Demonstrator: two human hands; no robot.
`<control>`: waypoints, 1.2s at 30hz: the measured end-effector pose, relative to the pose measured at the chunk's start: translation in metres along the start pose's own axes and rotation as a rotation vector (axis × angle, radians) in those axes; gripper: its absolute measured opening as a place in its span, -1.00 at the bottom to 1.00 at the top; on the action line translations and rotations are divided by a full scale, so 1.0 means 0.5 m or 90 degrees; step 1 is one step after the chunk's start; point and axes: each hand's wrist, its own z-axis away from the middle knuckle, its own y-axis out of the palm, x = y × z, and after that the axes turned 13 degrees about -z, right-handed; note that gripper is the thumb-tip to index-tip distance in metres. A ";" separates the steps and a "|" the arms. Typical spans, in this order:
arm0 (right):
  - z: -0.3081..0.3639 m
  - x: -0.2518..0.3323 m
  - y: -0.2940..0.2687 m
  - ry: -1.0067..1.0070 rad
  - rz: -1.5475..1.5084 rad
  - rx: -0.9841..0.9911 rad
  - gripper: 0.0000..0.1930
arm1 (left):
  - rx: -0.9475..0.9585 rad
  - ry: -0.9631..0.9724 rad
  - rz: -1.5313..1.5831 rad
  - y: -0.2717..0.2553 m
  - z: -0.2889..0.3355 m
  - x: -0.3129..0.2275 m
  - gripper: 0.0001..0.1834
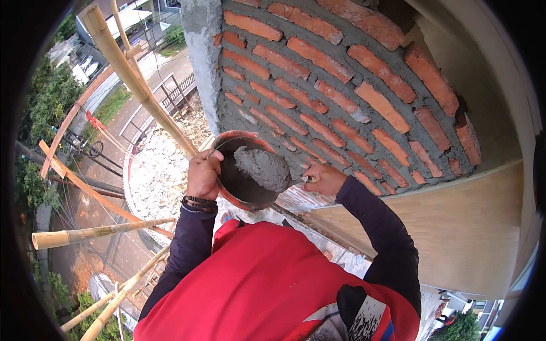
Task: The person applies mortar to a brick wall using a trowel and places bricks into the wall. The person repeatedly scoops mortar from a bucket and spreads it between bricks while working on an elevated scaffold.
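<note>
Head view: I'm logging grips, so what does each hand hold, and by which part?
The left hand holds the bucket at its rim; the right hand holds a trowel by its handle.

The mortar is grey, the bricks orange-red in grey-jointed rows, the shirt red, the sleeves dark navy.

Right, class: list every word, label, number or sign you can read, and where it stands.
None can be read: no words show on the bucket, brick wall or red shirt.
Anything on the distant buildings is too small to read.
</note>
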 end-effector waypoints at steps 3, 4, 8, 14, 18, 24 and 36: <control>0.084 0.070 -0.117 0.088 -0.099 -0.014 -0.63 | -0.010 -0.012 -0.010 -0.007 -0.005 0.019 -0.85; 0.114 0.098 -0.163 0.108 -0.178 0.007 -0.68 | -0.021 -0.019 -0.008 -0.010 -0.009 0.029 -0.85; 0.251 0.212 -0.345 0.133 -0.249 -0.121 -0.76 | -0.058 -0.012 -0.039 -0.030 -0.025 0.075 -0.87; 0.363 0.316 -0.564 0.050 -0.214 -0.366 -0.85 | -0.135 -0.040 -0.040 -0.052 -0.041 0.124 -0.90; 0.334 0.331 -0.675 0.105 0.046 -0.498 -0.81 | -0.157 -0.043 -0.030 -0.075 -0.054 0.143 -0.91; 0.236 0.322 -0.678 0.008 0.635 -0.661 -0.70 | -0.170 -0.036 -0.070 -0.088 -0.068 0.150 -0.90; 0.366 0.291 -0.584 0.203 0.690 -0.769 -0.76 | -0.132 -0.028 -0.104 -0.088 -0.091 0.136 -0.88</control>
